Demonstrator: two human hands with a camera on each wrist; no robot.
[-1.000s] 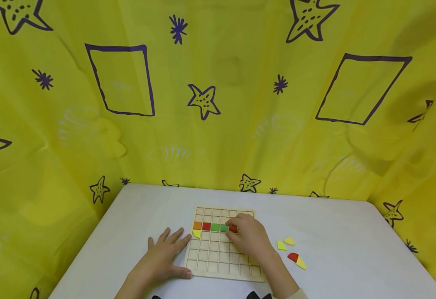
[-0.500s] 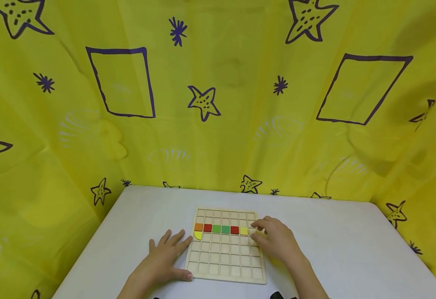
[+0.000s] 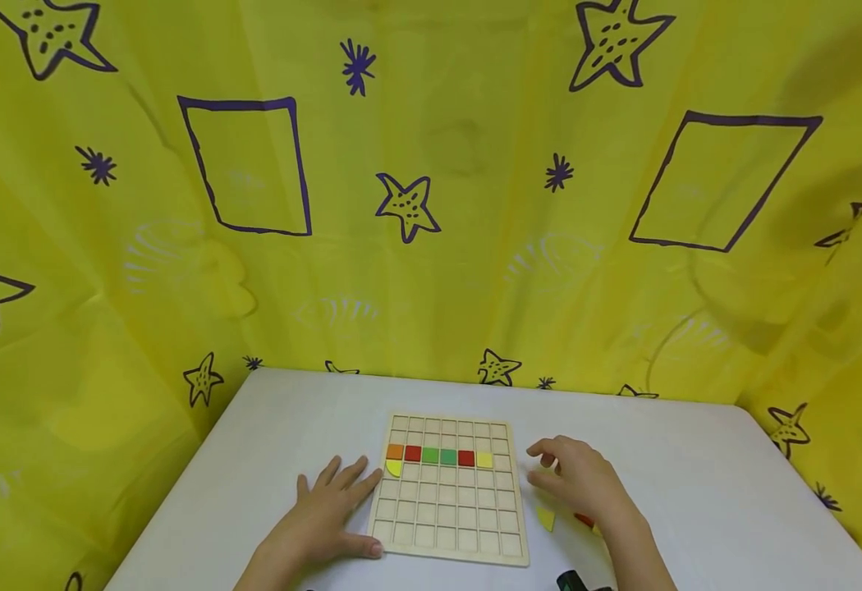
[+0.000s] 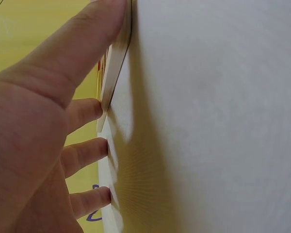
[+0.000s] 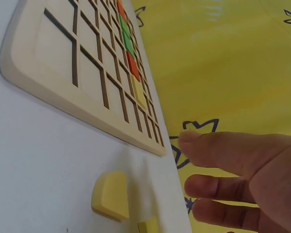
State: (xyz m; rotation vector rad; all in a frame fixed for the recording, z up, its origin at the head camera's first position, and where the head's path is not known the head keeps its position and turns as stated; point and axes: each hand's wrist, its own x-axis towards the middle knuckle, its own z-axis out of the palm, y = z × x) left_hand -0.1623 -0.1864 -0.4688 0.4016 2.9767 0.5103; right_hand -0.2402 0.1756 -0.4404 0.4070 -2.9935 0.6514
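A wooden grid board (image 3: 449,513) lies on the white table (image 3: 697,492). Its second row holds orange (image 3: 395,451), red, two green, red and yellow (image 3: 483,460) square tiles, and a yellow quarter-round (image 3: 394,469) sits below the orange one. My left hand (image 3: 342,505) lies flat on the table, fingers against the board's left edge and thumb (image 4: 87,39) at the board's (image 4: 115,63) front corner. My right hand (image 3: 549,466) hovers right of the board with relaxed fingers (image 5: 223,155) and holds nothing. Just beneath it lie a loose yellow piece (image 3: 545,519) (image 5: 111,194) and a red one (image 3: 584,519).
Yellow cloth printed with purple stars and squares (image 3: 431,205) hangs behind and beside the table. A second small yellow piece (image 5: 148,226) lies near the first. A dark object (image 3: 571,581) shows at the bottom edge of the head view.
My right hand has left the yellow tile in the row and moved right, off the board, to above the loose pieces. The left hand has stayed put.
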